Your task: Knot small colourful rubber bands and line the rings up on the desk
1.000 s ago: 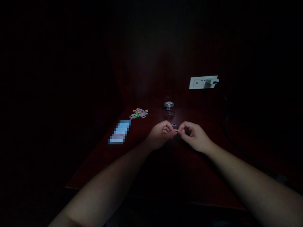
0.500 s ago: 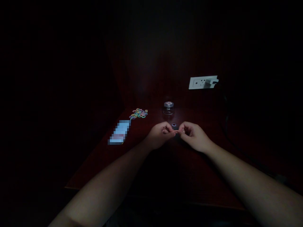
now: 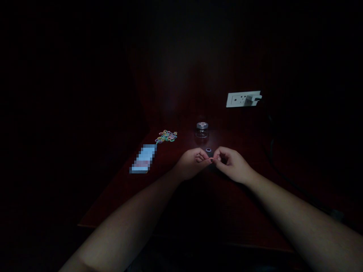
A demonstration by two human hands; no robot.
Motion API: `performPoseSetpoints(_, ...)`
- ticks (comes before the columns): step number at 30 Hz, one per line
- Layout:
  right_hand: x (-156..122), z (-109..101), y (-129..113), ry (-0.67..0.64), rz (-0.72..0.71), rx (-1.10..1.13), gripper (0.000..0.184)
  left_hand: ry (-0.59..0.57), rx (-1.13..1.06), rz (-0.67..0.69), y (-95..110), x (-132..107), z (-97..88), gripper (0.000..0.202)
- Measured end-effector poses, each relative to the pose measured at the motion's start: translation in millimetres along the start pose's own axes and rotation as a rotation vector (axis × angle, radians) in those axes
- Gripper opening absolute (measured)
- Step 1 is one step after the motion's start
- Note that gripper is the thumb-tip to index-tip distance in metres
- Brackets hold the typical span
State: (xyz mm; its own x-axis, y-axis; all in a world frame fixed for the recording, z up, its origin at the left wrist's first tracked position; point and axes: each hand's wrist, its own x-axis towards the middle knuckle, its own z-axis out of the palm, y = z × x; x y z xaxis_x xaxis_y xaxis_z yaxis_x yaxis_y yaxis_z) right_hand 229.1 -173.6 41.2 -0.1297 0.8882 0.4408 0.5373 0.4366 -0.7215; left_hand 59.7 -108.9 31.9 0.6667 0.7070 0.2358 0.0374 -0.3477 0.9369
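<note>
The left hand and right hand, both curled closed, pinch one small reddish band between their fingertips, in front of the one glass jar. One dark ring lies between band and jar, and one heap of coloured bands sits left of the jar.

Both bare forearms are extended forward and angled inward. Left hand and right hand are held fingertip to fingertip, fingers curled, thumbs and forefingers pinched closed.
</note>
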Motion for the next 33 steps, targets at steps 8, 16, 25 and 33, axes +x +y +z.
performPoseSetpoints(8,-0.5,-0.2,-2.6,-0.03,0.01,0.064,0.004,-0.066,-0.088,0.022,-2.1,0.0,0.3,0.016)
performPoseSetpoints(16,-0.4,0.2,-0.6,-0.068,0.017,0.103,0.005,-0.045,-0.04,0.04,0.7,-1.2,0.6,0.014)
performPoseSetpoints(25,0.0,-0.5,-0.7,-0.023,0.044,0.104,0.008,-0.024,-0.09,0.002,4.0,-1.4,-0.1,0.018)
performPoseSetpoints(33,1.1,-1.3,-2.0,-0.001,0.038,0.087,0.012,-0.029,-0.024,0.015,4.3,-1.7,-0.9,0.015)
